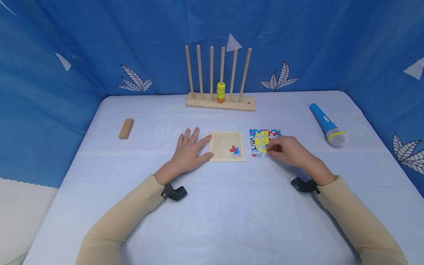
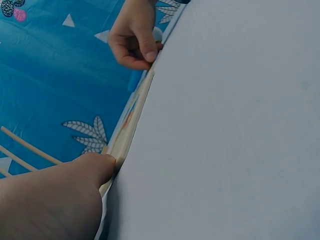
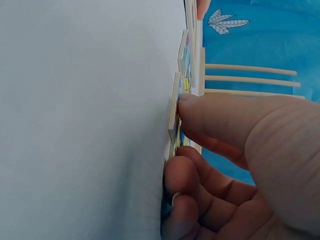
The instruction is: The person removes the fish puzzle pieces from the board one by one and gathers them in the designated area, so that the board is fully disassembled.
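My left hand (image 1: 189,152) lies flat with fingers spread, its index finger and thumb touching the left edge of a square wooden puzzle tray (image 1: 226,160). One red and blue puzzle piece (image 1: 235,151) sits in the tray's lower right corner. To the right of the tray, the other pieces form a colourful puzzle (image 1: 256,141) on the table. My right hand (image 1: 289,151) is over its lower right part with curled fingers. In the right wrist view, the thumb and fingers pinch a puzzle piece (image 3: 174,107) at the near edge; part of it is hidden.
A wooden rack (image 1: 236,105) with upright pegs stands at the back, yellow and orange beads (image 1: 221,91) on one peg. A blue toy microphone (image 1: 326,123) lies at the right. Far left is a small wooden block (image 1: 126,129). Blue cloth (image 1: 159,44) hangs behind the white-covered table (image 1: 212,221).
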Demonstrator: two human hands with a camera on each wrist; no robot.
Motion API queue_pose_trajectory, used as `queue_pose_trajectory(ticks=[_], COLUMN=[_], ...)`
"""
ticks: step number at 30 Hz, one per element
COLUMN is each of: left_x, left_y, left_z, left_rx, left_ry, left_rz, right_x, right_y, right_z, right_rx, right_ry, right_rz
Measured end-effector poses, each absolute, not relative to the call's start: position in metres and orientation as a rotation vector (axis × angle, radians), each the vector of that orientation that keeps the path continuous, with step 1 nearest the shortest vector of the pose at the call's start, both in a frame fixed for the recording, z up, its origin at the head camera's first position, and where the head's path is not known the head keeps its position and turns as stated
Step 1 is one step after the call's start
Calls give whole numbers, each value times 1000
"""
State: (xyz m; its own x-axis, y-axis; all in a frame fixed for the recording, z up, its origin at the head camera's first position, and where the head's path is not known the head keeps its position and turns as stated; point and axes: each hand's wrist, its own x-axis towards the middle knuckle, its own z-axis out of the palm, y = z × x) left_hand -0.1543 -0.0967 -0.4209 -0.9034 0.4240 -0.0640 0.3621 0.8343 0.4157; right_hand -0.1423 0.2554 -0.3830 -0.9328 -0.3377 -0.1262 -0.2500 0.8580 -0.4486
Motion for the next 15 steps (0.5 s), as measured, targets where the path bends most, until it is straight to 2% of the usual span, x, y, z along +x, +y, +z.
queue_pose_trajectory(ticks=[15], left_x=[-154], left_y=[-96], left_z=[-420], left_rx=[623], left_ry=[2857], left_rz=[613], right_x=[-143], right_y=[261], right_z=[-380], right_rx=[-424], right_ry=[2831], right_rz=[-711])
